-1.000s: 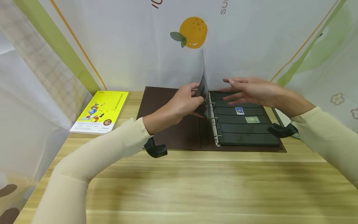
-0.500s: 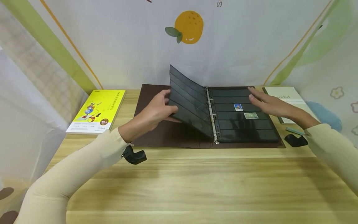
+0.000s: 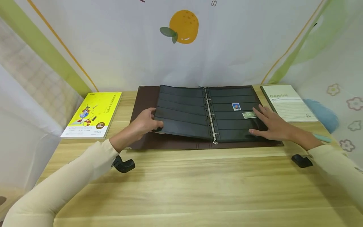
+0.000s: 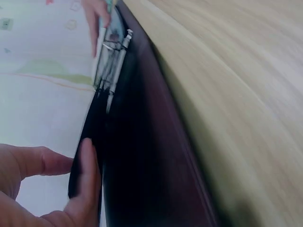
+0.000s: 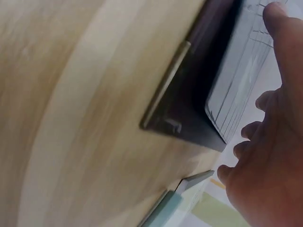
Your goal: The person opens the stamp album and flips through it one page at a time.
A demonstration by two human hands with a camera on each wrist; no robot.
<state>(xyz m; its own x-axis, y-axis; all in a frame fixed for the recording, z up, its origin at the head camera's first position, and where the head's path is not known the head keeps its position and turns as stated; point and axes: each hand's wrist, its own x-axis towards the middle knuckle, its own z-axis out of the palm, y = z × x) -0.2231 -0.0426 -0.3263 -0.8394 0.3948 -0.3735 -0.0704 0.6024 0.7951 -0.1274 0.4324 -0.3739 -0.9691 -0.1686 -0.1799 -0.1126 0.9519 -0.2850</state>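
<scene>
A brown ring-binder stamp album (image 3: 146, 94) lies spread on the wooden table, its metal rings in the middle. Toward its left side, my left hand (image 3: 144, 122) pinches the outer edge of a black pocket page (image 3: 181, 108), which tilts slightly above the cover. In the left wrist view the thumb and a finger (image 4: 86, 175) are on either side of the page. My right hand (image 3: 273, 124), fingers spread, is at the outer edge of the right-hand page (image 3: 227, 126); contact is unclear. That page carries a blue stamp (image 3: 236, 106) and a green stamp (image 3: 249, 115).
To the left lies a yellow book (image 3: 95, 110). A pale notebook (image 3: 292, 105) stands beyond my right hand, with a light green object (image 3: 322, 138) partly hidden by the wrist. A printed curtain (image 3: 227, 53) hangs close behind the album.
My left hand has swung the black page from upright down to the left, nearly flat. My right hand has moved right and lower, from above the page to its outer edge.
</scene>
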